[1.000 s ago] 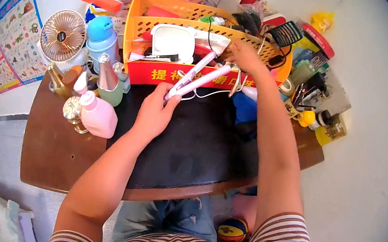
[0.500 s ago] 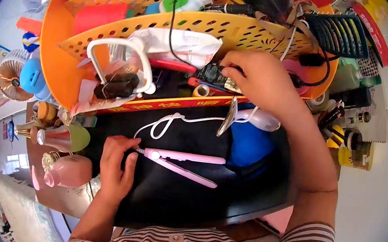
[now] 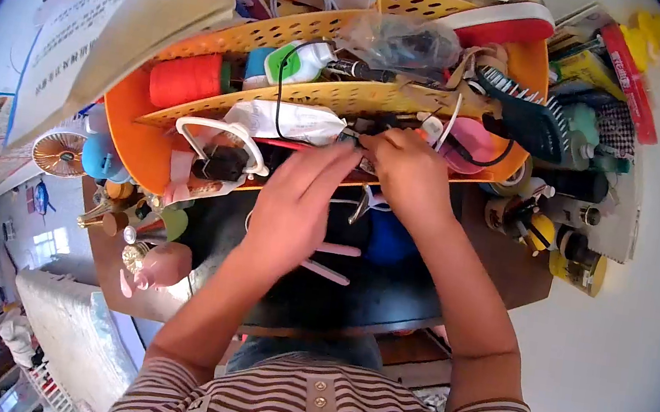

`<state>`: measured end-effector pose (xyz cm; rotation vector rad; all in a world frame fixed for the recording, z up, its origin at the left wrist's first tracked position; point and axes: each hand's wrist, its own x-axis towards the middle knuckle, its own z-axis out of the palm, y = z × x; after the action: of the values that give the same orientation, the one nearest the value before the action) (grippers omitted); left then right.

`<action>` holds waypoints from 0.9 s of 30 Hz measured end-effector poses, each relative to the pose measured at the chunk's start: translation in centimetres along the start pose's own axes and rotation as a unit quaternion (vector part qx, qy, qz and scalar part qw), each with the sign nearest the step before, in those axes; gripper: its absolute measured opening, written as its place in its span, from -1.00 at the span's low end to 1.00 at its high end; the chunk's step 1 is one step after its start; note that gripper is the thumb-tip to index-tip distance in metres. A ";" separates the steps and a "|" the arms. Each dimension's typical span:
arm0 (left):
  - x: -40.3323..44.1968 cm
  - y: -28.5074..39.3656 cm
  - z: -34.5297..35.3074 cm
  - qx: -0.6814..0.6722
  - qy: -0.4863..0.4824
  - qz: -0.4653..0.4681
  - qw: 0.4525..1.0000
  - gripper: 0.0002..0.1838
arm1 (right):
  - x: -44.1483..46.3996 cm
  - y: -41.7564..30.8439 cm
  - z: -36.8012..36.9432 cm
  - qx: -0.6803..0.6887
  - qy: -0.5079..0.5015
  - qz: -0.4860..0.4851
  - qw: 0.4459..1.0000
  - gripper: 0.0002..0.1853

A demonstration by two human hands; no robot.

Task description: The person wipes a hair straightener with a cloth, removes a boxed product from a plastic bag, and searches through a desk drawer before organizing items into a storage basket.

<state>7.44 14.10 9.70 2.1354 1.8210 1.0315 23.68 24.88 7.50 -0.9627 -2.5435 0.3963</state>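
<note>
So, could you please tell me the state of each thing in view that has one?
Pink flat iron: arms apart at the tips, other end hidden
Orange basket: open-topped, well filled
Dark brush: bristles exposed
Clear plastic bag: crumpled
Fan: cannot tell whether it is turning
Left hand: fingers outstretched
Right hand: fingers bent at the basket's contents, grip unclear

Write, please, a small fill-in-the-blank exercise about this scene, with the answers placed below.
1. The left hand partly hides a hair straightener coloured ____.
2. The right hand is at the orange organizer's ____ (front/back) compartment.
3. In the picture, the hairbrush is at the organizer's ____ (left/right) end.

Missing words: pink; front; right.
</note>
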 end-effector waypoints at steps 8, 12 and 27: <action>2.7 -0.6 1.7 0.208 -0.182 -0.017 0.961 -0.51 | -0.6 1.4 -1.0 0.060 -0.017 0.041 0.997 -0.79; 2.1 -1.0 0.6 0.197 -0.198 -0.038 0.959 -0.51 | 0.0 1.5 -2.7 0.035 -0.006 0.109 0.993 -0.80; 4.8 -0.6 2.2 0.205 -0.249 -0.163 0.932 -0.65 | 0.9 1.7 -3.0 0.249 0.042 0.204 0.946 -0.90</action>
<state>8.38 19.35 9.68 1.9328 2.1307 0.0195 25.37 27.14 9.70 -1.2542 -1.9979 1.0321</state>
